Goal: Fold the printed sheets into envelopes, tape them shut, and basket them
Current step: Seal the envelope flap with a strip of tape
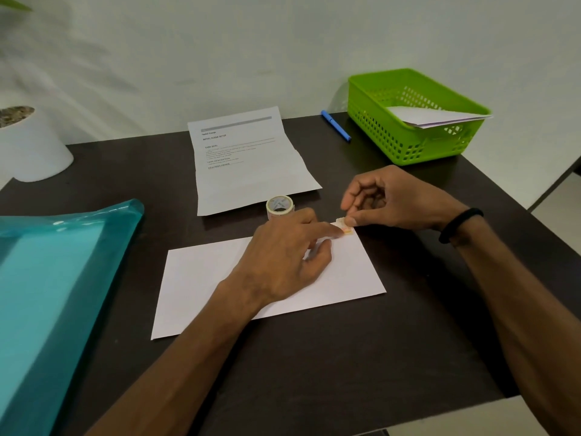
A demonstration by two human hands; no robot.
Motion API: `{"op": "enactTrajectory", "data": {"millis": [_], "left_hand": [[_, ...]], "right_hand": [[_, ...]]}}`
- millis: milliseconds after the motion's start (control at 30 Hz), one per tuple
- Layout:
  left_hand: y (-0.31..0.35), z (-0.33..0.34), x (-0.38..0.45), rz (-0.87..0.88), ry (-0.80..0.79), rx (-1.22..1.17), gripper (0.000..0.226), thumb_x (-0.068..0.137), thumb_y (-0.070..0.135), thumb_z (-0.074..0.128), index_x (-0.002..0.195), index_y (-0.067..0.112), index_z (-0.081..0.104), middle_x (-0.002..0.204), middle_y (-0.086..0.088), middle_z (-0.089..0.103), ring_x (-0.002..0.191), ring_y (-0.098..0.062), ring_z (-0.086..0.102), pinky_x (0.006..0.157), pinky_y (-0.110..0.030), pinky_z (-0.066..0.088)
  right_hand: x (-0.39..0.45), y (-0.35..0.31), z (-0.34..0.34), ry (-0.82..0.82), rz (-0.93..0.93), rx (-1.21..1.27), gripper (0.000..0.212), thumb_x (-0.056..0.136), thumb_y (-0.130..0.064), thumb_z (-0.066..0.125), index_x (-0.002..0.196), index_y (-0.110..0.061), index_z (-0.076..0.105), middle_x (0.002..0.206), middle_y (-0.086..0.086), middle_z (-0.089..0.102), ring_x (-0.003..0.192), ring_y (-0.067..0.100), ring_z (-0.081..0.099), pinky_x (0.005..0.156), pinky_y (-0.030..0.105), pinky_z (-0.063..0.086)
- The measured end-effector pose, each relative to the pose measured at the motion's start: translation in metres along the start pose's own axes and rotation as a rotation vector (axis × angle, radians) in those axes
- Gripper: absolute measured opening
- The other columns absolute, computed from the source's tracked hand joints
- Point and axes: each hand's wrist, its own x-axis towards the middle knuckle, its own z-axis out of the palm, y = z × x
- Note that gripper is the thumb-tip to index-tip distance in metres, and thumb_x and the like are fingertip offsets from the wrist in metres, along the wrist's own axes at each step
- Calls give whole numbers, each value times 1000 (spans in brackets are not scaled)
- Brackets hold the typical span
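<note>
The dark brown rectangular tabletop (314,357) carries everything. A translucent teal plastic tray (47,294) lies well off to the outer side of the left hand's knuckles. Under the left hand (283,262) lies the folded white paper envelope (204,284); the palm rests flat on it, the index finger stretched out to press the far right corner, the other fingers loosely spread. Beyond both sets of fingertips sits the creased printed white sheet (248,165), text upward. Farther past the right hand's fingers stands the lime-green perforated plastic basket (408,133), with white folded paper (440,118) inside, leaning on its rim. A white round plant pot (31,146) stands far beyond the left wrist. The right hand (399,199) has thumb and index finger pinched on a small piece of pale tape (344,226) at the envelope's corner, touching the left index fingertip; whether the tape is already stuck down is hard to tell. A black band (460,225) circles the right wrist. The cream tape roll (279,207) stands just beyond the left knuckles. A blue pen (335,125) lies beside the basket.
</note>
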Motion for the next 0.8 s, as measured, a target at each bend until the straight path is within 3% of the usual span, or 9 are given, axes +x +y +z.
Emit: {"op": "enactTrajectory", "data": {"millis": [467,633,800], "left_hand": [[4,-1,1,-7,-26,0,32,99,34,58,129,36,69,93,12,58,79,-11,57,65,-35,54],[5,-1,3,-32,-56,-8,32,100,35,57,130,35,69,87,15,56,75,-10,55,62,-22,42],[5,-2,2,-48,-50,-8,32,99,35,56,128,37,70,79,18,51,70,-8,52,60,-23,38]], "right_hand": [[0,-2,3,-2,-3,-36,33,74,-28,91,100,-17,74,84,3,76,67,9,64,63,18,53],[1,-4,6,-9,-22,-73,31,73,-33,91,96,-19,76,81,0,75,61,7,57,58,16,48],[1,-3,7,-11,-17,-66,27,74,-38,88,93,-21,78,79,-5,75,60,5,54,55,15,45]]}}
